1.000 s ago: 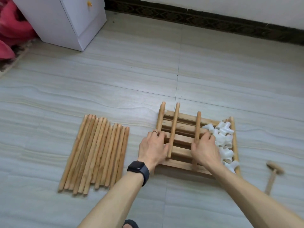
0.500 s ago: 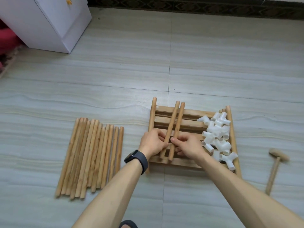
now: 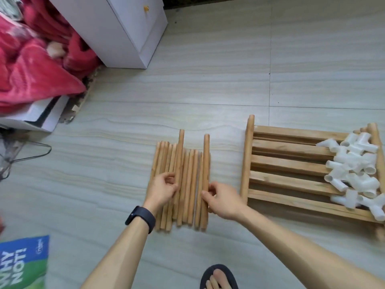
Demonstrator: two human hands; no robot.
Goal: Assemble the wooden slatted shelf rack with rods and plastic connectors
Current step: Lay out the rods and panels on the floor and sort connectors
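Note:
A row of several wooden rods (image 3: 188,184) lies on the tiled floor at centre. My left hand (image 3: 162,189) pinches one longer rod (image 3: 179,163) that sticks out past the row's far end. My right hand (image 3: 224,198) holds a second long rod (image 3: 205,163) at the row's right edge. To the right lies the wooden slatted shelf panel (image 3: 287,163) with a rod (image 3: 248,155) along its left side. A heap of white plastic connectors (image 3: 356,170) rests on the panel's right part.
A white cabinet (image 3: 125,30) stands at the back left, with red fabric (image 3: 31,59) beside it. A blue-green printed bag (image 3: 23,261) lies at the lower left. My sandalled foot (image 3: 218,277) shows at the bottom edge.
Both hands lifted two rods off the slatted panel and carried them left onto the rod row. The view swung left, so the panel now sits at the right.

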